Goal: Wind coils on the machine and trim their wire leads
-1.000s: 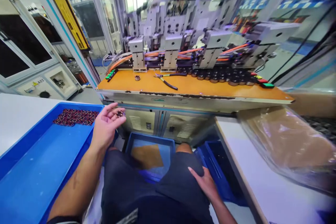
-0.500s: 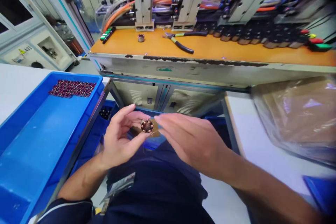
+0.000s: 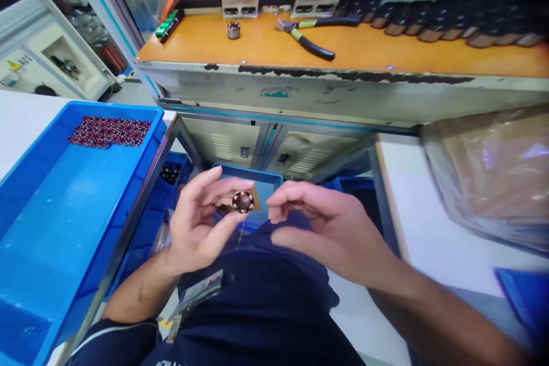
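1. Left hand (image 3: pixel 195 229) pinches a small round copper-wound ring part (image 3: pixel 243 201) between thumb and fingertips, held above the lap.
2. Right hand (image 3: pixel 330 231) is just beside the part, fingers curled, thumb and fingertips apart, holding nothing.
3. Large blue plastic tray (image 3: pixel 51 229) sits at left, with a heap of dark red round parts (image 3: pixel 109 131) at its far end.
4. Worn orange bench top (image 3: pixel 386 48) ahead carries black-handled pliers (image 3: pixel 309 44) and a small metal ring (image 3: pixel 234 30).
5. Clear plastic bag (image 3: pixel 493 177) lies on the white table (image 3: pixel 429 251) at right.
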Tool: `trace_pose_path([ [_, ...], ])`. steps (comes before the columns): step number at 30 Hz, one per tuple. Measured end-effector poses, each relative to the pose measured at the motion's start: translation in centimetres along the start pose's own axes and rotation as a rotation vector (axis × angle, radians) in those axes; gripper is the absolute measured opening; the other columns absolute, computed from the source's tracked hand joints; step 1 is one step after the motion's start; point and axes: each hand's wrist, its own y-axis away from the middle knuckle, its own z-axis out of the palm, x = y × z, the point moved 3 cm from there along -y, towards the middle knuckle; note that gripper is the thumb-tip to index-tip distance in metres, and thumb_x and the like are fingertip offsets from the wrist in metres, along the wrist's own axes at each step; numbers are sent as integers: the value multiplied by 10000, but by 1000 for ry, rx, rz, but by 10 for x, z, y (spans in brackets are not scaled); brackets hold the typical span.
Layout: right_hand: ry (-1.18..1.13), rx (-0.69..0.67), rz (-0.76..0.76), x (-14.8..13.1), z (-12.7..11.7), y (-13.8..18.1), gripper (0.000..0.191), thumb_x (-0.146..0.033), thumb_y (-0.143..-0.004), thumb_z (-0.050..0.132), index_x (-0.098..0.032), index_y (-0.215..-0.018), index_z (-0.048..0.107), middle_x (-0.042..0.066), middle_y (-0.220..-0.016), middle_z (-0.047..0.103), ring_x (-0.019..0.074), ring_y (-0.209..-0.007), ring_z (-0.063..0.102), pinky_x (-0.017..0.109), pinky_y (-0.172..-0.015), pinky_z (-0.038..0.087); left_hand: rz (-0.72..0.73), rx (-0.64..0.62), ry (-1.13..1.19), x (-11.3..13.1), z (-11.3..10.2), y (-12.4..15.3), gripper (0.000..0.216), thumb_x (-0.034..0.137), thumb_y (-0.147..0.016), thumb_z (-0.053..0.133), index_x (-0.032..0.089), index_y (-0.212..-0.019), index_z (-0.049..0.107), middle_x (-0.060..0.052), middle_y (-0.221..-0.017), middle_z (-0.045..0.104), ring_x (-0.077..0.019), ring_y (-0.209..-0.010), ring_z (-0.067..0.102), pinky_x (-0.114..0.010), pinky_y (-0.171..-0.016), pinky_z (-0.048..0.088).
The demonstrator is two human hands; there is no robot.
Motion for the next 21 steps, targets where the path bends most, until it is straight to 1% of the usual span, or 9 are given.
trace_pose_path([
  [1,-118,55,84,3,0,-4,262,-339,-797,799,-174,-898,623,-10,-769,635,104,-696,593,222,-651,490,-8,-24,4,1,2,1,755,-6,-840,659,305,-1466,373,-96,-1253,699,-174,-1071,712,-275,-900,611],
  [3,-296,89,189,9,6,-11,246,-338,-790,775,-172,-791,594,-21,-710,595,97,-643,555,220,-600,461,-5,-62,23,3,6,3,738,-6,-856,633,303,-1472,368,-109,-1275,688,-186,-1096,705,-292,-914,609],
  [5,-392,78,206,14,15,-15,230,-316,-794,751,-171,-735,584,-15,-713,596,99,-653,545,223,-604,449,4,-55,40,3,8,3,750,-9,-837,657,304,-1463,387,-108,-1268,686,-183,-1081,709,-285,-903,611],
  [7,-476,94,197,20,25,-14,210,-288,-808,745,-174,-728,588,-16,-730,602,100,-686,550,224,-638,450,24,-12,59,2,9,1,778,-1,-790,721,309,-1439,424,-87,-1215,698,-160,-999,726,-253,-858,617],
  [11,-644,242,200,33,38,0,244,-339,-861,726,-181,-743,582,-31,-705,559,90,-670,511,232,-678,427,-6,64,131,-3,7,-3,727,67,-781,765,307,-1398,465,-63,-1103,703,-137,-891,728,-233,-794,617],
  [14,-646,241,234,36,40,8,251,-379,-874,718,-181,-791,587,-21,-725,557,98,-670,505,236,-651,413,-37,52,172,-5,5,-4,715,84,-795,758,301,-1404,453,-71,-1098,708,-144,-900,726,-241,-794,616],
  [17,-573,207,198,31,33,5,240,-351,-824,774,-194,-902,610,-14,-787,572,108,-711,528,237,-663,436,4,-14,147,-3,5,-4,756,37,-787,746,294,-1427,437,-76,-1120,715,-149,-931,728,-240,-816,613],
  [19,-540,179,174,27,30,3,218,-330,-825,771,-195,-876,608,-10,-806,574,113,-744,540,240,-689,449,32,-53,137,0,7,-3,775,11,-788,732,302,-1439,429,-76,-1142,717,-159,-983,724,-250,-851,610],
  [21,-541,177,170,26,29,3,202,-335,-876,720,-192,-814,593,-10,-789,555,112,-748,525,240,-692,439,-4,-64,170,2,8,-2,770,-3,-798,713,317,-1439,431,-76,-1165,717,-167,-1019,720,-265,-872,610],
])
